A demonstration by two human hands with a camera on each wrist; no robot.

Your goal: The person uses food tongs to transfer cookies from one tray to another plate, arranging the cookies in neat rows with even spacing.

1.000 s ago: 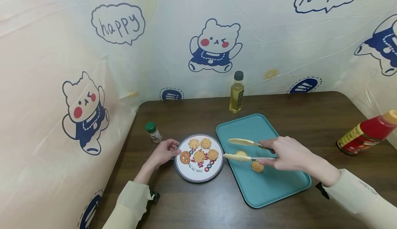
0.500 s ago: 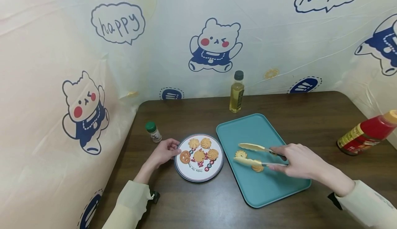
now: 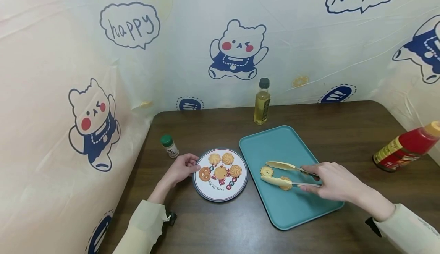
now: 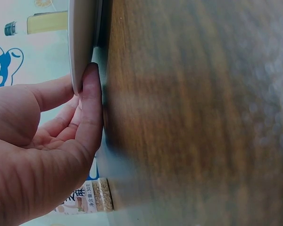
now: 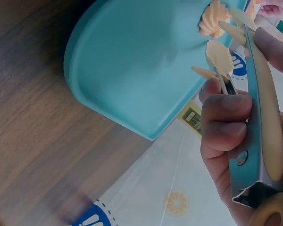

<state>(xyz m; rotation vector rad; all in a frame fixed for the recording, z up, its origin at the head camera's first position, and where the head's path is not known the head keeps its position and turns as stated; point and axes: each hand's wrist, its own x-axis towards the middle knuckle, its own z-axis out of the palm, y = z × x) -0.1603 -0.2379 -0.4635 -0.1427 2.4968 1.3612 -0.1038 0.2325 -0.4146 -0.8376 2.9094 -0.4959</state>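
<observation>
In the head view my left hand pinches the left rim of a round white plate, which bears several cookies, one pretzel-shaped. The left wrist view shows the thumb on the upper face of the plate and a finger beneath it. My right hand grips metal tongs with cream-coloured tips, their arms spread apart. Below them on the teal tray lie a round cookie between the tips and a swirled cookie partly covered by the nearer tip.
A small green-capped shaker stands left of the plate. An oil bottle stands behind the tray. At the right is a red sauce bottle. A printed cloth hangs behind the brown table.
The right hand and tongs have moved right and toward me, away from the plate and over the two tray cookies. The left hand and plate have stayed put.
</observation>
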